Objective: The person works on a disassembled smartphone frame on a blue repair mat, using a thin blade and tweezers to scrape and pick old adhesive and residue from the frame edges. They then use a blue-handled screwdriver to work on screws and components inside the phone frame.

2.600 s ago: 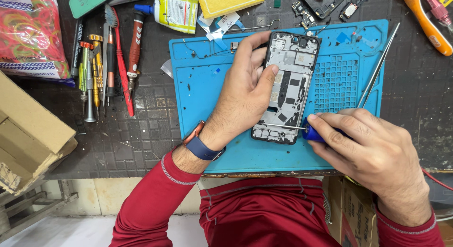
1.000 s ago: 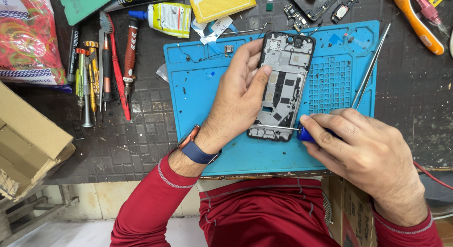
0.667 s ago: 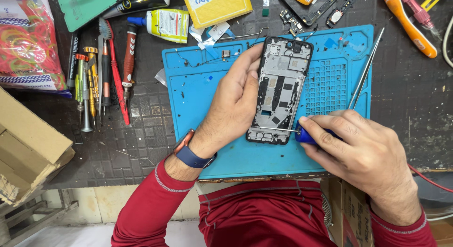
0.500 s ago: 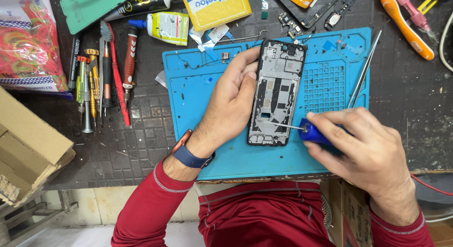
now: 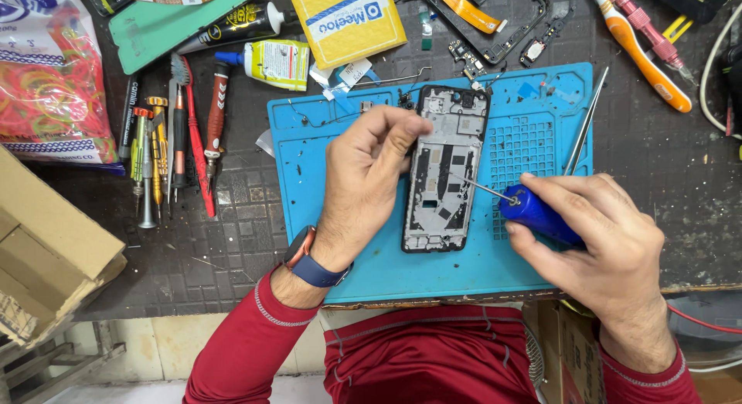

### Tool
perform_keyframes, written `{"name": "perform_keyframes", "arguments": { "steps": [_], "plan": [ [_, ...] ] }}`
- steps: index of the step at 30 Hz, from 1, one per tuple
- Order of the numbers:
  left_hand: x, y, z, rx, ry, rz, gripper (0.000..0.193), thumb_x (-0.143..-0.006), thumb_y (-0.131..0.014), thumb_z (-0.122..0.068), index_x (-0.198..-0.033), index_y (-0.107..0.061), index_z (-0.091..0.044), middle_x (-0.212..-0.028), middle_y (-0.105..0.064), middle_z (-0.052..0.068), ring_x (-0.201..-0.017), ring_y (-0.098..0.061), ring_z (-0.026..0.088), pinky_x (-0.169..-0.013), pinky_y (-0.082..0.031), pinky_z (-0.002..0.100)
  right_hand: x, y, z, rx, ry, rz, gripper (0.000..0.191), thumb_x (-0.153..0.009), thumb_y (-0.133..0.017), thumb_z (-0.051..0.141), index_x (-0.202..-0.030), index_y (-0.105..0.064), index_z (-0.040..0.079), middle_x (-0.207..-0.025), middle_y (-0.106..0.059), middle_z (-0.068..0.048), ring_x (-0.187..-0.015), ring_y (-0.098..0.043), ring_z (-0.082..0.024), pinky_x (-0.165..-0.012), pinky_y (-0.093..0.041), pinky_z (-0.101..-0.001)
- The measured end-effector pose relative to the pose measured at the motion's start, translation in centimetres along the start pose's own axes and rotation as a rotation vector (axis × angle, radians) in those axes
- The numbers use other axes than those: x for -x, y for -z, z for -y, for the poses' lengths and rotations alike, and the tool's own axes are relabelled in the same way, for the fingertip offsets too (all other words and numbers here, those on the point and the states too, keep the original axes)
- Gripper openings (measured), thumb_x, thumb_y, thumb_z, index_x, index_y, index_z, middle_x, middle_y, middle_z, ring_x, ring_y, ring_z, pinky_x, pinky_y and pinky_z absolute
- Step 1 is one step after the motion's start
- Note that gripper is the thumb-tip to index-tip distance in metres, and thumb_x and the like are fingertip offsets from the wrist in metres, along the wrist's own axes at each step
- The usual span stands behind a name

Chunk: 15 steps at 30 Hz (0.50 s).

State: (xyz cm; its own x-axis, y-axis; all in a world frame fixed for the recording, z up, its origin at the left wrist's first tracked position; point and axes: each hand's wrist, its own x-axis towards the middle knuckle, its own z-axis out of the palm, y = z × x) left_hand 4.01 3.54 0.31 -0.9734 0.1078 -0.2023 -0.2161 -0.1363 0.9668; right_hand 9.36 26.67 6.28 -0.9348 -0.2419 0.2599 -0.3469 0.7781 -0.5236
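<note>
**Opened phone frame under the screwdriver on a blue repair mat**

A person's left hand (image 5: 371, 180) steadies an opened phone frame (image 5: 444, 168) from its left edge, fingers curled and thumb tip pressed against the frame's side. The right hand (image 5: 599, 246) is closed round a blue-handled screwdriver (image 5: 533, 213), whose thin shaft slants up-left so the tip rests on the frame's middle. The frame lies upright on a blue silicone mat (image 5: 371, 273) between the two hands, on the dark bench (image 5: 193, 265). Beyond the left hand sit a yellow rectangular packet with a blue-and-white label (image 5: 346, 22), a small yellow-labelled glue bottle with a blue cap (image 5: 270, 62) and a black glue tube (image 5: 236, 25). Left of that hand, screwdrivers and tools (image 5: 174, 153) lie in a row; further left, a bag of red rubber bands (image 5: 50, 79). Metal tweezers (image 5: 583, 126) lie just above the right hand.
</note>
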Motion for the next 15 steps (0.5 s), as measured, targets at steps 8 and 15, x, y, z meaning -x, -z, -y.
{"name": "perform_keyframes", "arguments": {
  "steps": [8, 15],
  "plan": [
    [0.5, -0.5, -1.2, -0.206, -0.044, 0.064, 0.036, -0.111, -0.052, -0.033, -0.101, -0.068, -0.002, -0.097, -0.069, 0.004, -0.090, -0.064, 0.007, -0.075, -0.058, 0.024, 0.2, 0.0, 0.0, -0.015, -0.048, -0.023, 0.044, -0.075, -0.086, 0.009, -0.116, -0.072, 0.003, -0.102, -0.070, -0.012, -0.088, -0.068, -0.024, -0.077, -0.057, -0.0346],
    [1.0, -0.6, -2.6, -0.282, -0.147, 0.183, 0.021, -0.101, -0.061, -0.020, -0.106, -0.063, 0.000, -0.132, -0.060, 0.016, -0.102, -0.069, 0.014, -0.077, -0.064, 0.026, 0.8, -0.7, -0.3, 0.096, -0.021, 0.015, 0.047, -0.078, -0.088, 0.014, -0.122, -0.072, 0.006, -0.105, -0.070, -0.008, -0.091, -0.068, -0.025, -0.077, -0.056, -0.0361]
  ]
}}
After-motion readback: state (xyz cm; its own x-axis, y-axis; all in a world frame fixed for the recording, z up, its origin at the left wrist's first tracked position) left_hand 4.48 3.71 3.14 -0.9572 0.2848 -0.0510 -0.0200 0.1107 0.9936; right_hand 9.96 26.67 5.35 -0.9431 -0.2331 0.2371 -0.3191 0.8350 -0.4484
